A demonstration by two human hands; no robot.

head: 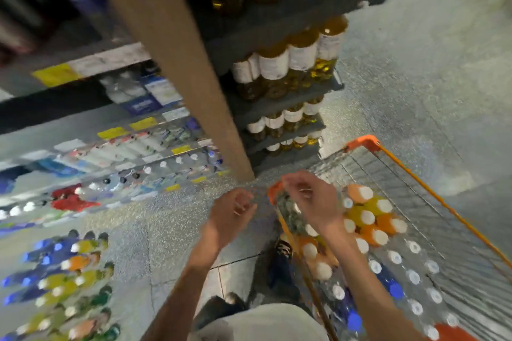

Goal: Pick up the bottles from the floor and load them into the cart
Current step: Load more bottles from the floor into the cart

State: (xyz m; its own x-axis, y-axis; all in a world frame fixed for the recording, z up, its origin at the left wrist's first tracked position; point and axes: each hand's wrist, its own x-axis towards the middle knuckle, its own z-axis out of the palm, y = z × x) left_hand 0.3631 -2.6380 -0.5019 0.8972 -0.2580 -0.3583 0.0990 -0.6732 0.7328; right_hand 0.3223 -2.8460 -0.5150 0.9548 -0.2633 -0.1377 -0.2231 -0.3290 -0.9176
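Several bottles (69,279) with blue, yellow, orange and green bodies stand grouped on the floor at the lower left, blurred. A wire cart with an orange rim (363,142) stands at the right. It holds orange and yellow drink bottles (368,219) with white caps and clear water bottles (412,277). My right hand (310,199) hovers over the cart's near left corner, fingers loosely curled and holding nothing. My left hand (235,210) hangs just left of the cart above the floor, also loosely curled and empty.
A brown shelf post (177,63) rises ahead of my hands. Shelves of golden oil bottles (291,63) stand behind the cart, and bottle shelves (124,174) run along the left. My shoes (282,249) are on the speckled floor (415,77) beside the cart.
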